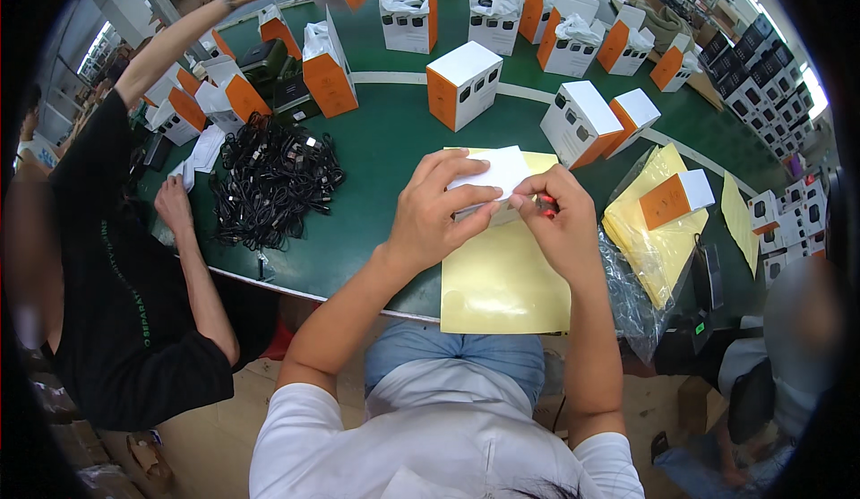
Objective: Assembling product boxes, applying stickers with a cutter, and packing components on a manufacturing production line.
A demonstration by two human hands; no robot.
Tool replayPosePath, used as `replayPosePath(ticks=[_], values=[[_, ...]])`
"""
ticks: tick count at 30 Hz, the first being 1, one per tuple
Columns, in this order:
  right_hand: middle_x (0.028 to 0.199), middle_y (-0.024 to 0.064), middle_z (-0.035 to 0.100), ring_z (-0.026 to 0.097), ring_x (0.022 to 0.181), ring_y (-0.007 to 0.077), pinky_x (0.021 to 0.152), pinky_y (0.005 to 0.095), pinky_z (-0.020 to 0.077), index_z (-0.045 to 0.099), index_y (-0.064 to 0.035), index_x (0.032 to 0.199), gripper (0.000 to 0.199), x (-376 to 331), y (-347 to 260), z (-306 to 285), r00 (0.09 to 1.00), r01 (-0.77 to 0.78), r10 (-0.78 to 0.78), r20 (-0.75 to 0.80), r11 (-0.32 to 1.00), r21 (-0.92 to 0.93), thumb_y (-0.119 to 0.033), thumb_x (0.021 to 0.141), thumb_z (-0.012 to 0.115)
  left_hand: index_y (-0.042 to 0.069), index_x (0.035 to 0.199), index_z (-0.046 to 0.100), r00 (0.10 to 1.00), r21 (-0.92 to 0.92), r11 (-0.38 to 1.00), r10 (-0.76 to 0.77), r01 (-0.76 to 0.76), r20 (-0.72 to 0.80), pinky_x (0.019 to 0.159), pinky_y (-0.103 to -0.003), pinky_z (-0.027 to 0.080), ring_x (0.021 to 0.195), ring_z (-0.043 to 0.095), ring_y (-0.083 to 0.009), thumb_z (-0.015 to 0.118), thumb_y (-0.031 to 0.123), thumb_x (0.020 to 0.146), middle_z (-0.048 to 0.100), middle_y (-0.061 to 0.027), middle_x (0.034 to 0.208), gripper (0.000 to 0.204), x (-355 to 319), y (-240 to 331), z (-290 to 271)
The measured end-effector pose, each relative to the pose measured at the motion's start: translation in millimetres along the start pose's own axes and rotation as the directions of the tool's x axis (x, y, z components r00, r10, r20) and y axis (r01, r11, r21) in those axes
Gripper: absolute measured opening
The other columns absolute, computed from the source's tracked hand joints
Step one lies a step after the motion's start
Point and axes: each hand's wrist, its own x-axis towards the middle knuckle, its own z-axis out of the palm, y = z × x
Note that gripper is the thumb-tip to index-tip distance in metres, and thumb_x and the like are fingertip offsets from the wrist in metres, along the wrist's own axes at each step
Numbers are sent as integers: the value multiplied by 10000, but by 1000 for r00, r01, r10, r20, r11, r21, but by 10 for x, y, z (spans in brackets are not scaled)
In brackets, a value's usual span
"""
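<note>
A small box with a white top (502, 167) is in front of me, above a shiny yellow sheet (506, 284) at the table's near edge. My left hand (439, 205) grips the box from the left, its fingers over the top and the thumb at the near side. At the box's right near corner, the fingertips of my right hand (563, 223) are pinched together. A small red object (546, 202) shows within that hand; its kind is mostly hidden by the fingers.
Closed white-and-orange boxes (464, 85) stand beyond my hands, with open ones (409, 15) behind. A heap of black cables (273, 181) lies left. A co-worker's arm (184, 42) lifts a box at far left. Yellow sheets in plastic (658, 239) lie right, under an orange-sided box (667, 202).
</note>
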Motion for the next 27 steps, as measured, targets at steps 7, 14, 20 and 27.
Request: replayPosePath(ticks=[7, 14, 20, 27], values=[[835, 43, 575, 562, 730, 222, 654, 347, 440, 762, -119, 992, 221, -53, 36, 50, 956, 273, -293, -24, 915, -297, -62, 784, 810, 138, 978, 798, 999, -3, 1000, -28, 28, 29, 956, -429, 529, 1168, 627, -339, 837, 116, 740, 704, -68, 1183, 242, 11, 16, -38], [834, 41, 573, 565, 752, 230, 665, 356, 438, 792, -141, 990, 222, -86, 170, 80, 965, 240, -259, -48, 940, -241, -94, 776, 824, 111, 987, 778, 999, -10, 1000, 17, -16, 38, 958, -425, 528, 1174, 619, -333, 850, 123, 719, 701, -74, 1183, 278, -36, -14, -46], [942, 130, 560, 614, 870, 301, 766, 399, 507, 725, -90, 1147, 294, -169, -80, -44, 999, 48, -49, -6, 993, -109, -62, 854, 734, 109, 904, 709, 999, 81, 997, 0, -3, 33, 897, -430, 516, 1117, 573, -319, 818, 200, 752, 647, -69, 1151, 208, 84, 9, 3], [1020, 143, 573, 584, 920, 310, 814, 402, 457, 706, -71, 1191, 291, -891, -191, -526, 972, -120, 178, 157, 939, -321, -35, 913, 630, 91, 975, 690, 946, -251, 959, 196, -130, 258, 915, -491, 500, 1003, 656, -311, 758, 170, 802, 668, -66, 1131, 202, -255, 165, -3]])
